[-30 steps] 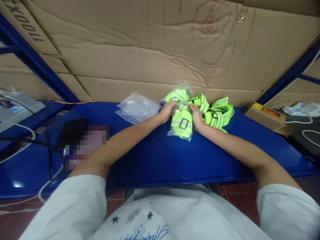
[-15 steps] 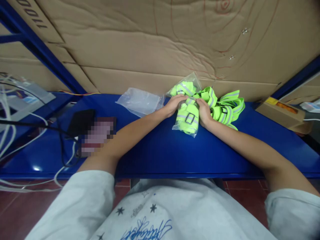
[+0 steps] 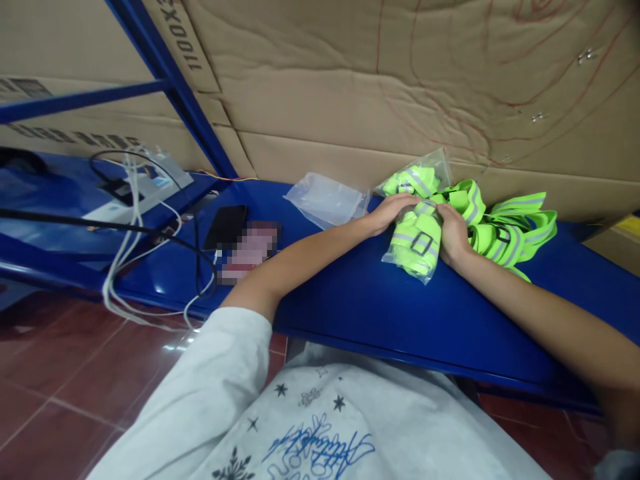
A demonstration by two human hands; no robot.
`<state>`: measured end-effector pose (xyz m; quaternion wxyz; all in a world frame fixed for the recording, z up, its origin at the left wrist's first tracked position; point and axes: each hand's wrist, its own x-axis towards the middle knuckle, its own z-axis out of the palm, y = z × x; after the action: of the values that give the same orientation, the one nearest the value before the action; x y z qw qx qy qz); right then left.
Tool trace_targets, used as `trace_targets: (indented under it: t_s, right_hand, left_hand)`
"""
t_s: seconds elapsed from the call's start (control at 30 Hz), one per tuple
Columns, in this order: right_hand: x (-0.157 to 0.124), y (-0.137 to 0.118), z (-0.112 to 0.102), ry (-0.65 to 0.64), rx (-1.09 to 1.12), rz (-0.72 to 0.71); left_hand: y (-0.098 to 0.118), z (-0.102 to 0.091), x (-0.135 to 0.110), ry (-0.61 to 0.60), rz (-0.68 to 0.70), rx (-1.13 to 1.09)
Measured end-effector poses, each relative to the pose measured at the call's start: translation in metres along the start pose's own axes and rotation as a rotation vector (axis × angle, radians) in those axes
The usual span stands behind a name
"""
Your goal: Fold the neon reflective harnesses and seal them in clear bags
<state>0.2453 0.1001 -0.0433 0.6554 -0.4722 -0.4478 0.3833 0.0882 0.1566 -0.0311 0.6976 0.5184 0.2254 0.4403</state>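
A clear plastic bag holding a folded neon-yellow reflective strap (image 3: 416, 241) with a black buckle lies on the blue shelf top (image 3: 360, 293). My left hand (image 3: 393, 212) is closed on the bag's upper left edge, and my right hand (image 3: 454, 233) grips its upper right edge. Their fingertips are partly hidden at the bag's mouth. Just behind sits another bagged yellow strap (image 3: 413, 180). Loose yellow reflective straps (image 3: 515, 230) with grey stripes are heaped right of my right hand. Flat clear plastic bags (image 3: 327, 200) lie to the left of my left hand.
A black flat object (image 3: 226, 227) and a blurred-out pinkish item (image 3: 253, 250) lie left of my forearm. White cables (image 3: 135, 233) hang by a power strip at far left. Large cardboard (image 3: 325, 87) stands behind; a cardboard box (image 3: 617, 243) is at right.
The view has swung left, so everything appears shifted right. Both hands keep their hold at the top of the bagged strap, which has barely moved on the surface.
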Motion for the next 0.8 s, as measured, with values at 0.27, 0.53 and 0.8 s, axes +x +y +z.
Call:
trace_targets:
  t_s: [0.27,0.53,0.8]
  right_hand:
    - [-0.0012,-0.0025,0.0007,0.013,0.010,0.010]
    - [-0.0013,-0.0023,0.0013,0.000,-0.005,0.008]
    - [-0.0021,-0.0030,0.0019,0.002,-0.003,0.015]
  left_hand:
    - [0.0024,0.0024,-0.0024,0.011,-0.007,-0.003]
    - [0.0018,0.0012,-0.0025,0.009,-0.012,0.002]
    - [0.0032,0.0015,-0.0060,-0.003,-0.015,0.013]
